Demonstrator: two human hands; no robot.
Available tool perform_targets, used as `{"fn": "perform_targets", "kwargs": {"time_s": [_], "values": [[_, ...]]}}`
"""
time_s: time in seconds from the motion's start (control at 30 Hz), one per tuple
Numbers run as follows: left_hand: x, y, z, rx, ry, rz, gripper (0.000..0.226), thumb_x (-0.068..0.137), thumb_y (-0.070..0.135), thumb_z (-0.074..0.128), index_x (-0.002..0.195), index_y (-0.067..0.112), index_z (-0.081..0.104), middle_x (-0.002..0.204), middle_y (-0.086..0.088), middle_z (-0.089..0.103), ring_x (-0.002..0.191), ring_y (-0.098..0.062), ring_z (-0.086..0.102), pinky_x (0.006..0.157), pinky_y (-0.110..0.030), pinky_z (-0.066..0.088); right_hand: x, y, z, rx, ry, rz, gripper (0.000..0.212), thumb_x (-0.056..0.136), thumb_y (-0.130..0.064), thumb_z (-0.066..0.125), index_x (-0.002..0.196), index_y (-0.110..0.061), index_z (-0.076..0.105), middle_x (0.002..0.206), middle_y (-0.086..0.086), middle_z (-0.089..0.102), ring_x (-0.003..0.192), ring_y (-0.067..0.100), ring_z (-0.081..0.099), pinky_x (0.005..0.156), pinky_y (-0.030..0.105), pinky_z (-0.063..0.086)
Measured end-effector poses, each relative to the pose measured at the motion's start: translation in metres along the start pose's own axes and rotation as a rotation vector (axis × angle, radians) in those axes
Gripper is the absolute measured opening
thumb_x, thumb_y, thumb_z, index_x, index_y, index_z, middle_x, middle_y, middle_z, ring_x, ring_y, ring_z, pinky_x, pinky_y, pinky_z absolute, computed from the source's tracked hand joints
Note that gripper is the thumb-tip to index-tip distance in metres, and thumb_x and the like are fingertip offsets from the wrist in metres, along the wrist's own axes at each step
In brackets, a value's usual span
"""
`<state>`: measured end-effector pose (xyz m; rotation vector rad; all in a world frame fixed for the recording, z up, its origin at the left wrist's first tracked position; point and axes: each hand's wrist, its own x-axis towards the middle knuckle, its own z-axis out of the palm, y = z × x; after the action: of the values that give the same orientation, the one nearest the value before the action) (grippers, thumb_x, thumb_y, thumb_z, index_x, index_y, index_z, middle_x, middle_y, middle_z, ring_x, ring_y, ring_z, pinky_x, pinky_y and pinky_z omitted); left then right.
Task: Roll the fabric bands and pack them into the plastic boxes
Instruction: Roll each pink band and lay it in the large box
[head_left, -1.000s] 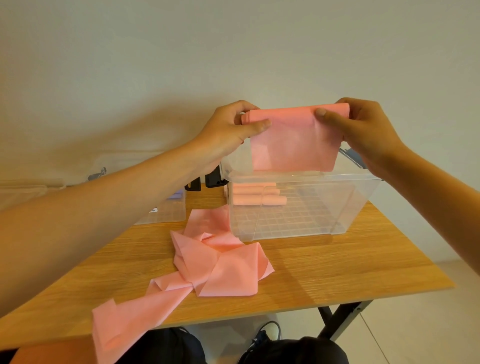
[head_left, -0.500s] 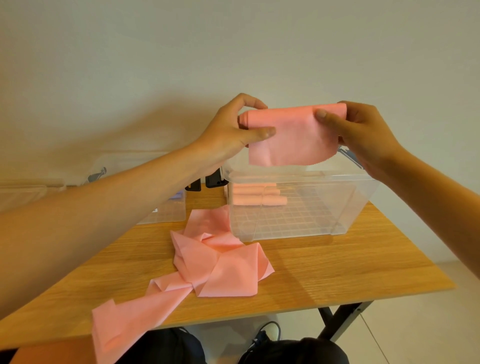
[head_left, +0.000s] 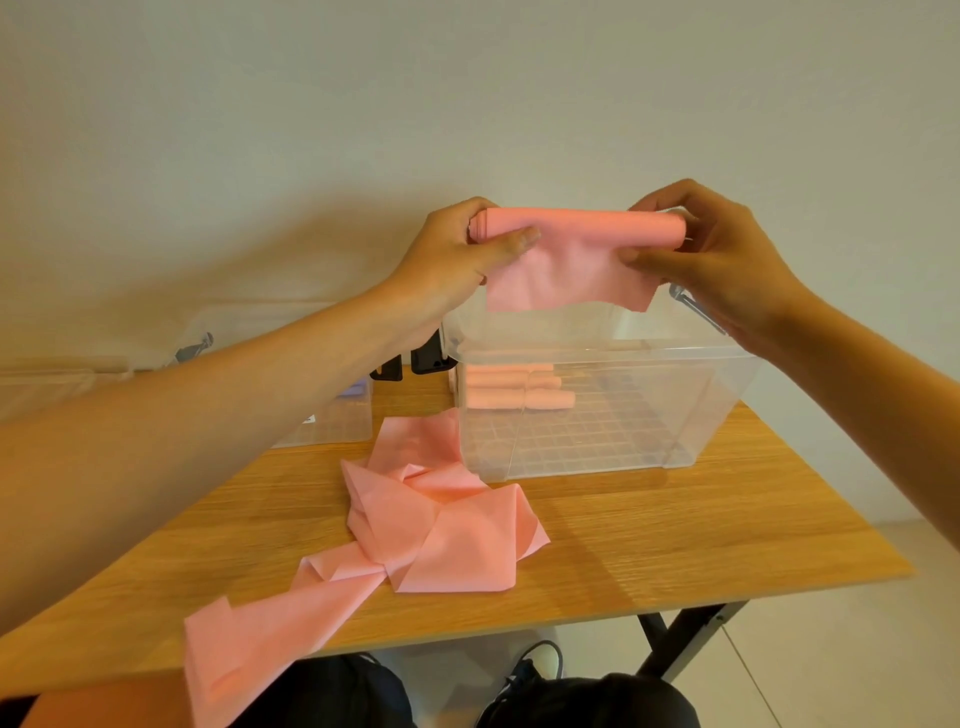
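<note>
A loose, crumpled pink fabric band (head_left: 415, 525) trails across your wood-grain surface (head_left: 649, 530) and over its near edge. Your left hand (head_left: 452, 254) pinches one end of a partly rolled pink band (head_left: 566, 249), held in the air above the clear plastic box (head_left: 597, 415), its soft tail hanging free. Three finished rolls (head_left: 514, 389) lie inside on the gridded floor. Your right hand (head_left: 717, 254) grips the roll's other end.

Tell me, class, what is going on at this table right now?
A person is rolling a pink fabric band in the air, left hand and right hand gripping its ends, with a short tail hanging loose. Below it, the open clear plastic box already holds rolled bands. More unrolled bands lie crumpled on the wooden table.
</note>
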<state>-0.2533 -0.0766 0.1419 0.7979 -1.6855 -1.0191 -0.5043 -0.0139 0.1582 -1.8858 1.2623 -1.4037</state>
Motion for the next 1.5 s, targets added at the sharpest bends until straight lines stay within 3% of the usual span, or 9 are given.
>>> {"fn": "perform_targets", "kwargs": {"time_s": [0.2,0.33,0.43,0.57,0.67,0.87,1.07,1.23,1.5], "values": [[0.0,0.001,-0.004,0.007,-0.045,0.012,0.028,0.08,0.016,0.084,0.102,0.016,0.066,0.09,0.004,0.064,0.082,-0.007,0.061,0.07,-0.019,0.048,0.0,0.005,-0.001,-0.029,0.021,0.007,0.028,0.092,-0.011,0.073,0.113,0.005,0.063,0.097,0.011,0.069,0.085,0.018,0.068,0.07,0.031,0.056],[-0.001,0.004,-0.003,0.116,-0.03,0.075,0.027,0.081,0.014,0.084,0.101,0.01,0.066,0.082,0.008,0.059,0.065,0.005,0.055,0.055,-0.01,0.041,0.001,0.006,0.0,0.003,0.027,0.039,0.029,0.094,-0.019,0.073,0.113,0.002,0.066,0.1,0.012,0.069,0.089,0.02,0.067,0.076,0.036,0.055],[-0.001,0.002,-0.004,0.151,-0.033,0.13,0.024,0.082,0.013,0.082,0.098,0.012,0.065,0.085,0.007,0.062,0.066,0.006,0.054,0.057,-0.009,0.039,0.001,0.004,0.002,0.051,0.033,0.073,0.03,0.094,-0.022,0.073,0.115,-0.001,0.069,0.105,0.011,0.071,0.093,0.019,0.067,0.081,0.038,0.054],[-0.002,0.002,-0.001,0.152,-0.031,0.117,0.015,0.087,0.015,0.078,0.094,0.01,0.065,0.072,0.012,0.057,0.057,0.008,0.049,0.05,-0.007,0.034,0.0,0.0,0.005,0.129,0.048,0.068,0.033,0.093,-0.016,0.073,0.124,-0.014,0.06,0.095,0.007,0.067,0.079,0.013,0.063,0.065,0.023,0.051],[-0.001,0.001,-0.002,0.15,-0.017,0.072,0.01,0.09,0.02,0.075,0.09,0.013,0.067,0.059,0.019,0.054,0.052,0.007,0.047,0.046,-0.008,0.032,-0.001,-0.002,0.004,0.12,-0.001,0.042,0.04,0.084,-0.017,0.078,0.119,-0.016,0.059,0.098,0.008,0.065,0.078,0.015,0.061,0.062,0.024,0.052],[-0.002,0.002,-0.004,0.131,-0.068,0.044,0.028,0.086,0.022,0.079,0.11,0.015,0.066,0.096,0.006,0.065,0.07,0.004,0.057,0.052,-0.008,0.039,0.001,0.003,0.002,0.001,0.038,0.011,0.038,0.087,-0.022,0.078,0.115,-0.003,0.062,0.101,0.002,0.068,0.089,0.015,0.066,0.069,0.031,0.058],[-0.001,0.004,-0.005,0.183,-0.055,0.062,0.014,0.09,0.022,0.075,0.1,0.017,0.067,0.083,0.009,0.06,0.066,0.009,0.055,0.061,-0.008,0.041,0.002,0.003,0.004,-0.025,0.049,0.047,0.043,0.094,-0.032,0.07,0.115,0.006,0.063,0.095,0.009,0.064,0.078,0.017,0.064,0.071,0.032,0.059],[0.001,0.003,-0.005,0.19,-0.048,0.065,0.009,0.094,0.025,0.071,0.096,0.017,0.067,0.083,0.006,0.067,0.073,0.003,0.064,0.065,-0.011,0.044,0.001,0.0,0.004,-0.018,0.016,0.041,0.038,0.088,-0.023,0.079,0.118,-0.005,0.063,0.108,0.01,0.064,0.084,0.018,0.065,0.07,0.029,0.059],[0.004,0.0,-0.006,0.162,-0.093,0.046,0.016,0.085,0.021,0.081,0.095,0.017,0.068,0.088,0.005,0.07,0.068,0.003,0.058,0.061,-0.012,0.044,0.005,0.008,0.006,-0.031,0.057,0.084,0.038,0.096,-0.03,0.07,0.111,0.006,0.068,0.085,0.014,0.065,0.074,0.017,0.064,0.072,0.033,0.057]]}}
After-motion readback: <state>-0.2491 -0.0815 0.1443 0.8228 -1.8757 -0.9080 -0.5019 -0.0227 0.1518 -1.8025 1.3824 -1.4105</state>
